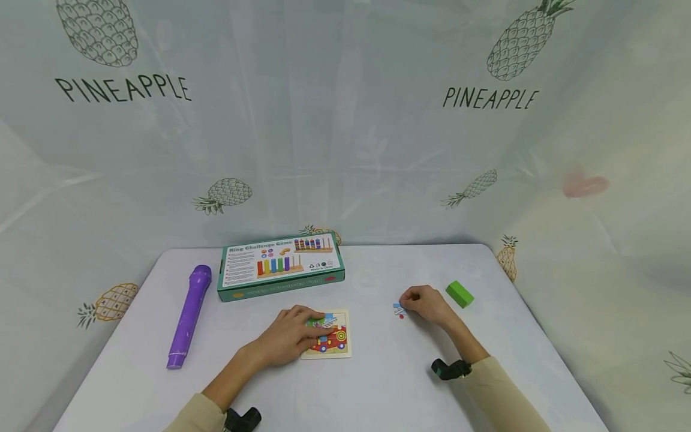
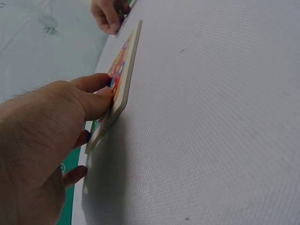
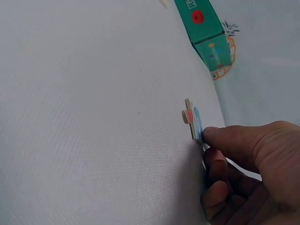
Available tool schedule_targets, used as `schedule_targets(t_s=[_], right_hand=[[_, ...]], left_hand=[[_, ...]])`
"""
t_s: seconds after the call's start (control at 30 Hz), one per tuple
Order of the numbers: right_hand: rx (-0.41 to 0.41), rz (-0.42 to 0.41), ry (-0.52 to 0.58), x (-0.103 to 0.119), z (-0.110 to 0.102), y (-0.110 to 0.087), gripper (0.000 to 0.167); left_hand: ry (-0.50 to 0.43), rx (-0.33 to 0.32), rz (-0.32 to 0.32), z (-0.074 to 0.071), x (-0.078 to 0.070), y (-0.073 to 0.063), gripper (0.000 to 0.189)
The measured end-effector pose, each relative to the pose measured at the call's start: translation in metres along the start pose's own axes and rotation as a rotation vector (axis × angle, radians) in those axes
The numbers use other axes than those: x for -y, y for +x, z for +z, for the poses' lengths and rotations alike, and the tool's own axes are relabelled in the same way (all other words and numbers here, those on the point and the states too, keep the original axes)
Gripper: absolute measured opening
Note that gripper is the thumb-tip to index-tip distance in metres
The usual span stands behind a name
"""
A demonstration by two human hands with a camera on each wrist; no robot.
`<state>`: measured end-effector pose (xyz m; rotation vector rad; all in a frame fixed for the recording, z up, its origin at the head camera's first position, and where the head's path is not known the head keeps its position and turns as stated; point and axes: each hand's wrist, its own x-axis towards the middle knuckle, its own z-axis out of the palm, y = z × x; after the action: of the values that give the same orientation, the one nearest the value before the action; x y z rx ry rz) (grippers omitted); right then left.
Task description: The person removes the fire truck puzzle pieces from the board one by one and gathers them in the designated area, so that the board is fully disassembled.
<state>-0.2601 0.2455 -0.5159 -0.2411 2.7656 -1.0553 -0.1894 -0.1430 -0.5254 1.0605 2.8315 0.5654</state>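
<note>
My left hand (image 1: 291, 337) lies over the left part of a small wooden jigsaw puzzle (image 1: 341, 351) with a red fire-truck picture. Thumb and fingers touch its face in the left wrist view, with the other fingertips near the puzzle's edge (image 2: 133, 61). Over to the right, my right hand (image 1: 426, 303) pinches a loose jigsaw piece (image 1: 398, 309) at its edge. This piece is light blue and white with a red knob, and the right wrist view shows it (image 3: 191, 121) edge-on by the thumb tip, low over the white table.
A green Ring Challenge Game box (image 1: 281, 267) lies at the back of the table (image 1: 372, 384). The purple microphone-shaped tube (image 1: 189, 318) is at the left. Just beyond my right hand sits a green block (image 1: 460, 294). A pineapple-print curtain (image 1: 345, 132) hangs behind.
</note>
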Motion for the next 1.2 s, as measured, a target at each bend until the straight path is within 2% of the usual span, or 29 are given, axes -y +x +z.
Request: schedule_targets(t_s=[0.23,0.43,0.77,0.97,1.2], right_hand=[[-0.015,-0.01,0.03,0.003,-0.001,-0.001,0.005],[-0.037,-0.058,0.093,0.028,0.004,-0.004,0.009],[0.071,-0.167,0.077,0.078,0.048,-0.005,0.006],[0.16,-0.248,0.036,0.088,0.073,-0.007,0.012],[0.203,-0.283,0.005,0.098,0.084,-0.008,0.021]], left_hand=[[0.003,-0.015,0.015,0.0,0.001,-0.001,0.041],[0.005,-0.019,0.023,-0.001,0.001,-0.001,0.04],[0.011,0.012,-0.009,-0.004,-0.003,-0.004,0.039],[0.024,0.025,-0.008,-0.005,-0.002,-0.005,0.04],[0.049,0.022,0.003,-0.005,-0.002,-0.005,0.041]])
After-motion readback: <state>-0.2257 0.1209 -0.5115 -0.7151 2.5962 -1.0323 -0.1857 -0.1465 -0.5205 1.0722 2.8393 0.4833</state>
